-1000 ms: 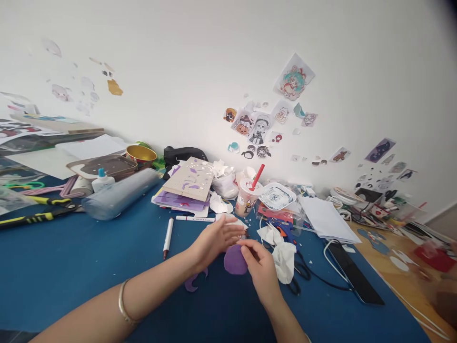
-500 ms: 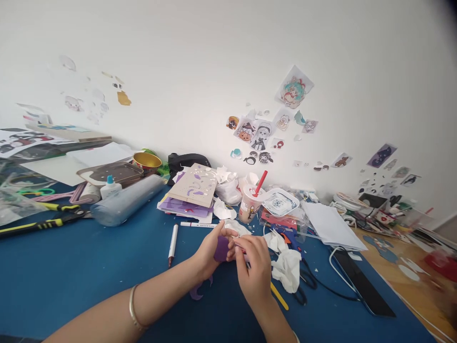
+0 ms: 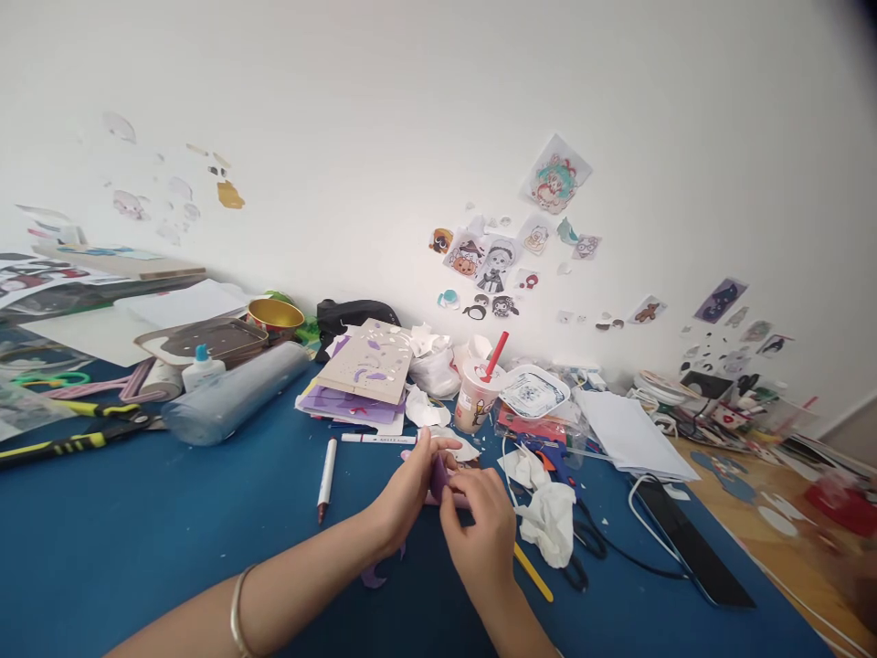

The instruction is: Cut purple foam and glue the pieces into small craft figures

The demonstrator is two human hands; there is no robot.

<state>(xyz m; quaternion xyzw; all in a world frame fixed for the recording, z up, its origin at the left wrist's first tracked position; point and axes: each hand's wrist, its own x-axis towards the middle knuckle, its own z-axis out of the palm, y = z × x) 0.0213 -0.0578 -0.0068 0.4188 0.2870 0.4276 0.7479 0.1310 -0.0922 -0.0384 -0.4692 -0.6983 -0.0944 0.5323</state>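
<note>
Just above the blue surface (image 3: 171, 521), near its middle, the left hand (image 3: 409, 489) and right hand (image 3: 483, 530) meet around a small purple piece (image 3: 438, 475), lifted clear so both can work its edges. The left fingers (image 3: 426, 450) curl behind it as a backing, while the right fingers (image 3: 452, 498) pinch its near edge (what exactly they press there is too small to tell). A purple offcut (image 3: 374, 576) lies under the left wrist, where trimming would drop it. A white marker (image 3: 326, 468) rests just left of the hands, crumpled tissue (image 3: 552, 521) and a yellow stick (image 3: 533, 572) to the right, all within easy reach.
</note>
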